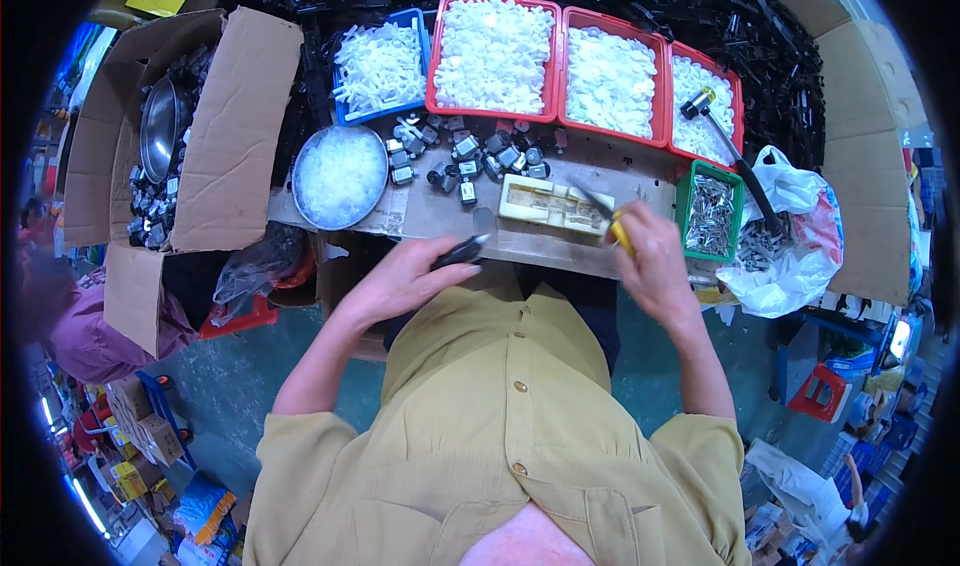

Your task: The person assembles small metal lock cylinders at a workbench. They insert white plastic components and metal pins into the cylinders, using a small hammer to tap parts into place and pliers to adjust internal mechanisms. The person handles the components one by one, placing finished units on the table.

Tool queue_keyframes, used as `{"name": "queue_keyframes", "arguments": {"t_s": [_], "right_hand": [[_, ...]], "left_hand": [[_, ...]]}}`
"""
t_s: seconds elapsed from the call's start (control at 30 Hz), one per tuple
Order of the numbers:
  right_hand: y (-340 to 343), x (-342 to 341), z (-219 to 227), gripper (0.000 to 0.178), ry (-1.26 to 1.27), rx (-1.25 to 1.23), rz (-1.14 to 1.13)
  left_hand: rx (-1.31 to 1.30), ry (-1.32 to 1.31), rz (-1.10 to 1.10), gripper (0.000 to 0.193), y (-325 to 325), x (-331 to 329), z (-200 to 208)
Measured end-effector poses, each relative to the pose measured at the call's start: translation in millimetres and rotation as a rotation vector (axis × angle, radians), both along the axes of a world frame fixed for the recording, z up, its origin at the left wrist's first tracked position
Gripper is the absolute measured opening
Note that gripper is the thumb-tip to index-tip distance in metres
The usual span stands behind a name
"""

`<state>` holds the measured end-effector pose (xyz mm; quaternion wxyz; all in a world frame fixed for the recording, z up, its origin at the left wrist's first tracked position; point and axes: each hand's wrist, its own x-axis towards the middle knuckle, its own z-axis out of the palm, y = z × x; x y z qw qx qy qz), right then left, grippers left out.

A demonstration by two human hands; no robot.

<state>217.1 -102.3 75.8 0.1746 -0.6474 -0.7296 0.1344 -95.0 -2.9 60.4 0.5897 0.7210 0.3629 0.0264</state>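
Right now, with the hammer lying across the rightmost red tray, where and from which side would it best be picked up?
Probably by the dark handle, at its lower end near the white plastic bag, coming from the right. The hammer lies tilted, its head resting on the white parts in the red tray, while the handle juts out past the green tray, nearest the right hand.

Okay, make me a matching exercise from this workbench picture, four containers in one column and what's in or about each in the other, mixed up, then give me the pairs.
Containers:
1. blue bin
2. green bin
3. round metal bowl
4. cardboard box

Descriptions:
A. small shiny metal pieces, near the right hand
B. clear whitish bits, left of the left hand
C. long white plastic pieces, back row, leftmost
D. dark parts and a metal bowl, far left

Pairs: 1-C, 2-A, 3-B, 4-D
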Motion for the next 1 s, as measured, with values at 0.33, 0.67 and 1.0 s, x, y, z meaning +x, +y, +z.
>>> {"name": "queue_keyframes", "arguments": {"t_s": [0.33,0.67,1.0], "right_hand": [[-6.9,26.7,-34.9,0.028,-0.322,-0.013,-0.242],[0.0,21.6,-22.5,0.035,-0.271,-0.078,-0.183],[122.8,22.0,23.9,0.017,-0.155,0.252,-0.002]], "left_hand": [[0.622,0.587,0.027,0.03,-17.1,-84.8,-28.7],[0.875,0.055,0.183,0.029,7.6,28.4,-28.0],[0.863,0.024,0.166,0.024,12.5,45.6,-42.6]]}}
